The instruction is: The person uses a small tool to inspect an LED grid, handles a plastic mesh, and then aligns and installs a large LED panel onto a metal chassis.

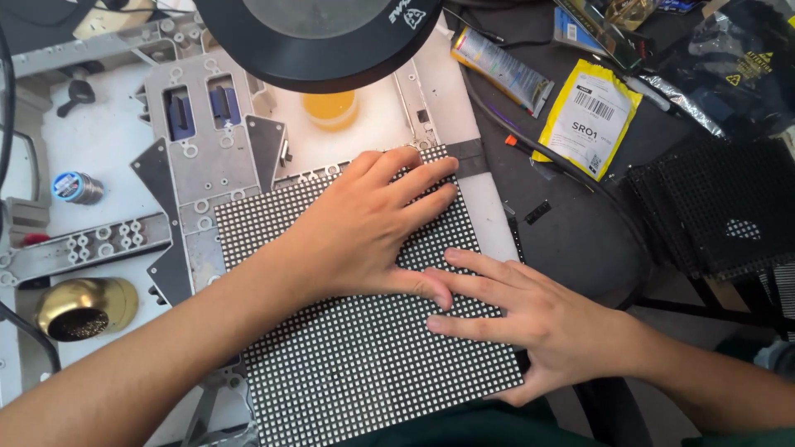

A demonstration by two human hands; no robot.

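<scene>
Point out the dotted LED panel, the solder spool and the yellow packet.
dotted LED panel [364,364], head view, bare lower middle of its face.
solder spool [73,188], head view, its blue top.
yellow packet [590,120], head view, its white label.

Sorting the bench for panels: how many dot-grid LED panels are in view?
2. One LED matrix panel lies on the metal jig, under the left hand and right hand. A darker panel sits at the right edge. Others may be hidden.
</scene>
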